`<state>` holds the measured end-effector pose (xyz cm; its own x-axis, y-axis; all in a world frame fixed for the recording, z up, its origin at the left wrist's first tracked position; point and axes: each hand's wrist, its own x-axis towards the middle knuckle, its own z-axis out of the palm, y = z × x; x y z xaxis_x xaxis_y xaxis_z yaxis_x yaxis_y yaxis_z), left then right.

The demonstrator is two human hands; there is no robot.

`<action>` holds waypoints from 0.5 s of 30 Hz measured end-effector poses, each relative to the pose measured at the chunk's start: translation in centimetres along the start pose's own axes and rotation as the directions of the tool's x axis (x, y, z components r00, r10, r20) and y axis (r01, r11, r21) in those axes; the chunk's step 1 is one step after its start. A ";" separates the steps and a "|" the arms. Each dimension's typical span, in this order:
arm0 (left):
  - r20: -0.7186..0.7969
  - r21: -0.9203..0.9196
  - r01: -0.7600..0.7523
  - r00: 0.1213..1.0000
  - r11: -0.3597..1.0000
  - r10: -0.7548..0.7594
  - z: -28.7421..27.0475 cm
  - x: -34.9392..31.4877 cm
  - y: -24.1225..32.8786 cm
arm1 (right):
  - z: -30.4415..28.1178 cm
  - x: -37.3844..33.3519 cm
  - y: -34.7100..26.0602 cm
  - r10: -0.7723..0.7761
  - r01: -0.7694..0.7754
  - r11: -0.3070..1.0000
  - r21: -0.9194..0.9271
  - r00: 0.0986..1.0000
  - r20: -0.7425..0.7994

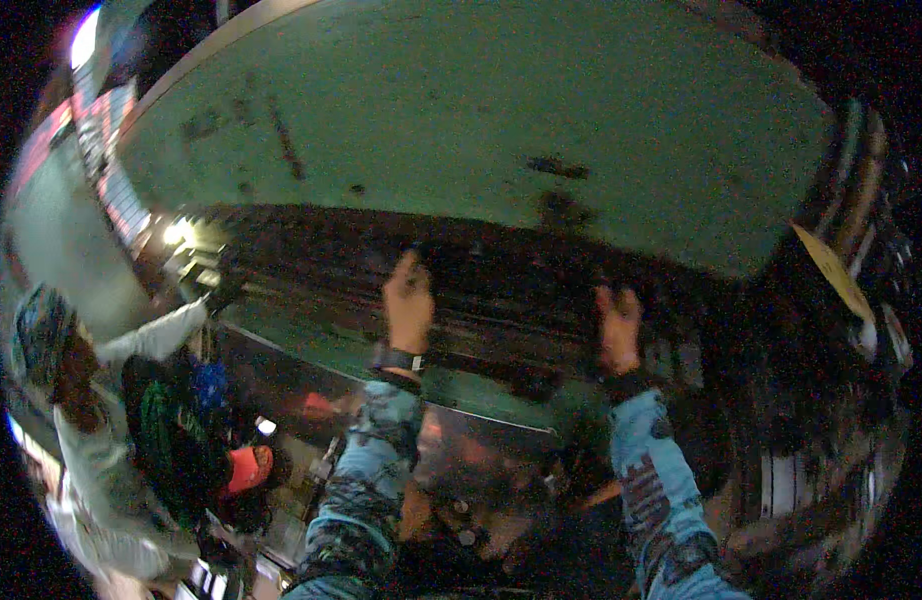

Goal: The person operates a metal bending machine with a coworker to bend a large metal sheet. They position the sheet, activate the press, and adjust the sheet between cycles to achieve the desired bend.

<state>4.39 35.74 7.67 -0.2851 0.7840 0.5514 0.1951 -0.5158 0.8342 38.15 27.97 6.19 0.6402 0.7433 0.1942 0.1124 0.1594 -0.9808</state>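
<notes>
Both my arms, in blue patterned sleeves, reach forward to the dark, recessed band below a large green machine panel [501, 110]. My left hand [409, 305], with a dark band at its wrist, is raised in front of the recess. Its fingers are blurred and run into the dark, so their grip does not show. Farther right and a little lower, my right hand [619, 325] is at the same recess. Its fingers point up and are smeared by motion; whether they hold anything cannot be made out. A green ledge [481, 392] runs below the recess.
At the left, a person in a light top [91, 430] stretches an arm toward the machine, near a bright lamp [179, 232]. Something red [249, 468] lies at the lower left. A yellow panel [831, 270] sticks out at the right. The surroundings are dark and blurred.
</notes>
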 end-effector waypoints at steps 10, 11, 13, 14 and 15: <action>0.059 -0.276 0.224 0.975 0.935 -0.216 1.7 -1.5 2.6 | -0.4 -0.4 0.2 -0.274 0.254 0.948 -0.191 0.958 -0.086; 0.047 -0.245 0.227 0.974 0.943 -0.222 1.7 -1.5 3.0 | -0.1 -0.4 0.0 -0.307 0.301 0.947 -0.110 0.951 -0.038; 0.014 -0.300 0.205 0.977 0.932 -0.211 1.7 -1.4 3.6 | -0.1 -0.8 -0.5 -0.243 0.243 0.970 0.016 0.970 0.012; -0.009 -0.340 0.143 0.988 0.929 -0.156 1.9 -1.2 3.7 | -0.1 -0.8 -0.6 -0.209 0.210 0.977 -0.018 0.976 0.064; -0.002 -0.338 0.191 0.979 0.922 -0.203 1.8 -1.4 3.6 | -0.6 -1.1 -0.7 -0.136 0.148 0.984 -0.101 0.984 0.117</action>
<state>7.20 33.37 9.88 -0.3204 0.8719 0.3704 -0.1914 -0.4425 0.8761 37.84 26.63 6.62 0.5256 0.7854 0.3269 0.2822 0.2015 -0.9380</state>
